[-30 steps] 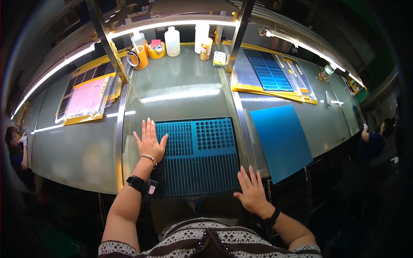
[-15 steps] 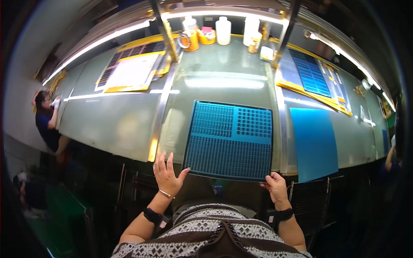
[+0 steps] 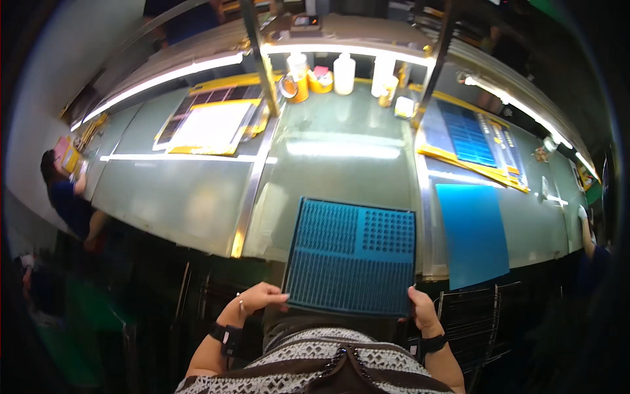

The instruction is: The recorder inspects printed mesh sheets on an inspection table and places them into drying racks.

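Head view: both hands clamp the patterned blue panel (image 3: 352,257) by its near corners. Left hand (image 3: 267,295) is closed on the near-left corner, thumb and fingers pinching the edge. Right hand (image 3: 423,308) grips the near-right corner, thumb up along the side. Panel sits in front of the torso, near edge out past the bench (image 3: 341,176), far part over the bench top; can't tell if it touches. Face has three zones: dense small rows far-left, spaced round marks far-right, narrow strips across the near half.

Left wrist: thin bracelet (image 3: 241,306) plus black strap carrying a small pale label (image 3: 227,335), text too small to read. Right wrist: black band (image 3: 434,343).

Right of panel, past a metal strip (image 3: 428,226): plain blue sheet (image 3: 471,233), near edge overhanging the bench. Behind it, yellow-edged stack (image 3: 441,154) under a blue patterned sheet (image 3: 467,134); dark printing beside that, not resolvable. Far left: pale sheet (image 3: 210,128), glared out.

Bench rear: white bottle (image 3: 343,75), orange tape rolls (image 3: 320,82), small box (image 3: 404,107) with a yellow-white label, illegible. Co-workers at both ends, left (image 3: 64,194) and right (image 3: 588,236).
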Demonstrator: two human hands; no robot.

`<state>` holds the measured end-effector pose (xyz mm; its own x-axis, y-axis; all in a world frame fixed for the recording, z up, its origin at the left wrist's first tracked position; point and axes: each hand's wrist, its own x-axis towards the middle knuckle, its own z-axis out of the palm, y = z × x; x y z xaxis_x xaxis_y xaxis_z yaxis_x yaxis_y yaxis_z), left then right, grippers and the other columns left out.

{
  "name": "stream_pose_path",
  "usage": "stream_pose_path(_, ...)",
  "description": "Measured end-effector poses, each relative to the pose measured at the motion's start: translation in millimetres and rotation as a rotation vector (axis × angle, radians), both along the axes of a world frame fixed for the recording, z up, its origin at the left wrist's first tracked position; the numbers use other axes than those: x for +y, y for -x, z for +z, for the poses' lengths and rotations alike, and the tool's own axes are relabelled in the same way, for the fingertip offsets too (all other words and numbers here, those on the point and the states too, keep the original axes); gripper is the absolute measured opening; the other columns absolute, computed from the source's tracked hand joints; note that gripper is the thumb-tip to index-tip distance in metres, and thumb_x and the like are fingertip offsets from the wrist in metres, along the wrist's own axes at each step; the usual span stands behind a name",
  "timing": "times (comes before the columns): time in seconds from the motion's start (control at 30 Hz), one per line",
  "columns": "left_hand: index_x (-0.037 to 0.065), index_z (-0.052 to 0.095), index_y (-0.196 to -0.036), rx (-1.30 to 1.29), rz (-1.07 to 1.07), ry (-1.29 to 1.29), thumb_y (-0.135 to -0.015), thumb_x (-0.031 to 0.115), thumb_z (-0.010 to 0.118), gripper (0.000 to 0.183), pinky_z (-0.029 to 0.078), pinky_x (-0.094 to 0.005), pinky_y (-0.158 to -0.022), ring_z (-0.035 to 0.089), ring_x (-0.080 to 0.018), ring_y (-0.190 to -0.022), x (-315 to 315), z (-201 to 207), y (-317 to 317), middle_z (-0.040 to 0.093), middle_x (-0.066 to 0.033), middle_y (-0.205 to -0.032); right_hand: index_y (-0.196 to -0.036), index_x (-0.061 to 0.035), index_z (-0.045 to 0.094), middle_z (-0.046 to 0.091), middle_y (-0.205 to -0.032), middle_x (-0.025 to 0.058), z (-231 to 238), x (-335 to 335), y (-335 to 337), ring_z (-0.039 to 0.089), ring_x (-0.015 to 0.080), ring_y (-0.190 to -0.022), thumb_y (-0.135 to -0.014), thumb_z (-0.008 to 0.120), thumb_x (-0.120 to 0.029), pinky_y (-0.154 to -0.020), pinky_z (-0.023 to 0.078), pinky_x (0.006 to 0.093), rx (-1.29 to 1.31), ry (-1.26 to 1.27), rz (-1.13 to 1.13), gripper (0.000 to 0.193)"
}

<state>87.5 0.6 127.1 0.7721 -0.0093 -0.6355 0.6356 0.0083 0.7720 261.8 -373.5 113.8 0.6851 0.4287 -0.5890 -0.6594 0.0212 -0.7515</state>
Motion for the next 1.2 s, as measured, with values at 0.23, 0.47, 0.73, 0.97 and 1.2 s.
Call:
stream_pose_path(0.23,-0.002,0.064,-0.09,-0.156,0.355,0.117,-0.089,0.025,0.056,0.028,0.044,-0.0219,-0.066,0.057,-0.0081,-0.072,8,7,-18,0.063,-0.0009,-0.083,-0.123,0.0042,0.047,0.056,-0.113,0.0054,72,0,-14,0.051,0.0133,-0.103,-0.088,0.055,-0.01,-0.09,0.039,0.0266,-0.25,-0.131,0.45,0.039)
stream_pose_path(0.47,0.0,0.061,-0.108,-0.586,0.157,0.64,-0.094,0.034,0.045,0.041,0.047,-0.0306,-0.083,0.062,-0.0206,-0.095,-11,103,-121,0.064,-0.0117,-0.103,-0.119,0.0013,0.049,0.058,-0.104,0.0073,208,-73,-47,0.058,0.0135,-0.088,-0.083,0.055,-0.004,-0.075,0.049,0.0267,-0.887,0.708,0.021,0.037)
stream_pose_path(0.73,0.016,0.027,-0.141,-0.366,-0.509,-1.315,-0.073,0.073,0.047,0.091,0.012,-0.0657,-0.1,0.006,-0.0415,-0.136,-18,20,-108,0.015,-0.0202,-0.147,-0.122,0.0061,0.042,0.052,-0.121,0.0151,357,-93,-229,0.052,0.0237,-0.111,-0.087,0.054,-0.008,-0.098,0.042,0.036,-0.968,-0.504,-0.205,0.039)
stream_pose_path(0.97,0.014,0.026,-0.141,-0.583,-0.313,-1.345,-0.066,0.06,0.062,0.096,0.009,-0.0668,-0.1,0.007,-0.0394,-0.136,-24,-7,-91,0.013,-0.0173,-0.148,-0.104,0.0005,0.051,0.06,-0.103,0.0136,372,-12,-463,0.061,0.0251,-0.091,-0.09,0.051,-0.01,-0.082,0.052,0.0352,-0.892,-0.689,-0.376,0.017)
stream_pose_path(1.2,0.015,0.027,-0.142,-0.46,-0.35,-1.272,-0.066,0.056,0.065,0.094,0.003,-0.0629,-0.104,0.005,-0.036,-0.137,-30,0,-81,0.012,-0.0155,-0.149,-0.089,-0.0027,0.058,0.066,-0.082,0.0124,368,40,-534,0.064,0.0181,-0.069,-0.089,0.053,-0.042,-0.062,0.053,0.0295,-0.857,-0.153,-0.49,0.04)
